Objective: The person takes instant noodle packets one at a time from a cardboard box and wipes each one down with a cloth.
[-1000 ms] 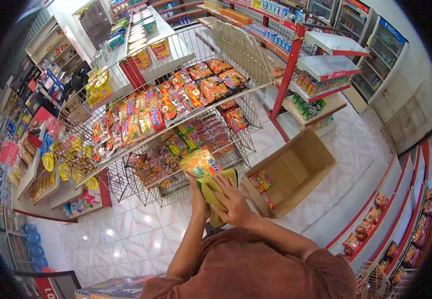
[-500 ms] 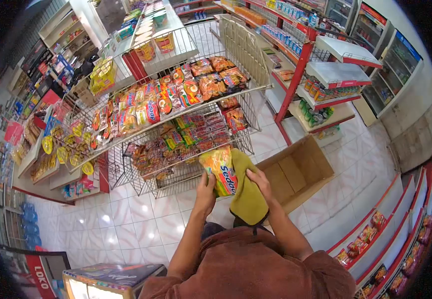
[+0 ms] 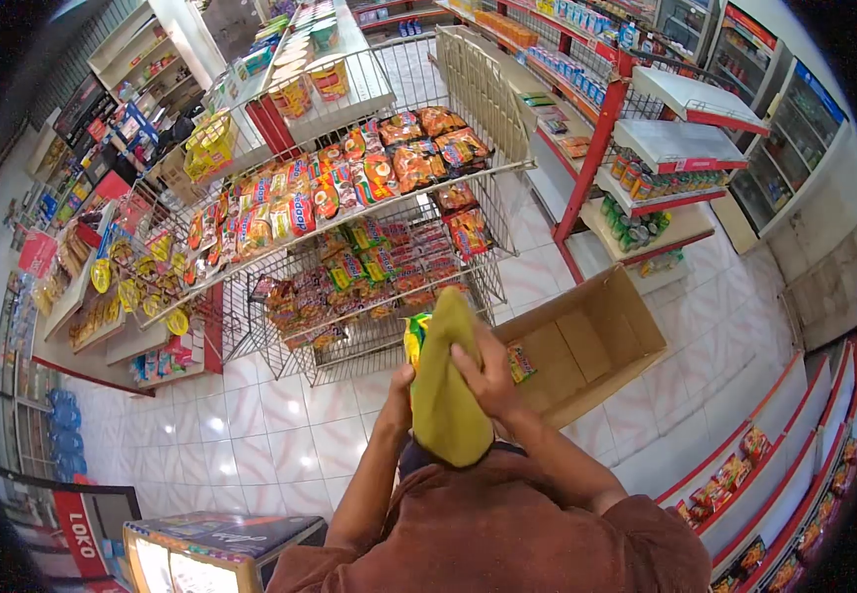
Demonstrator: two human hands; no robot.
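Between my hands, in front of my chest, an instant noodle packet (image 3: pixel 414 341) with yellow and green edges shows only along its left side. An olive-green cloth (image 3: pixel 443 395) covers the rest of it. My left hand (image 3: pixel 398 400) is closed around the packet's lower left edge. Fingers of my right hand (image 3: pixel 489 376) grip the cloth and press it against the packet. Just beyond my right hand stands an open cardboard box (image 3: pixel 571 346), with a small colourful packet (image 3: pixel 520 363) inside near its left wall.
Ahead is a two-level wire rack (image 3: pixel 369 212) with rows of noodle packets. A red-framed shelf (image 3: pixel 586 178) with cans stands beyond the box. More shelves (image 3: pixel 744 425) curve along the right. A lit display case (image 3: pixel 221 553) is at lower left, above white tiled floor.
The cloth has swung upright and now covers most of the packet, whose printed front was showing before. My right hand has moved left and slightly down. A packet in the box has come into view.
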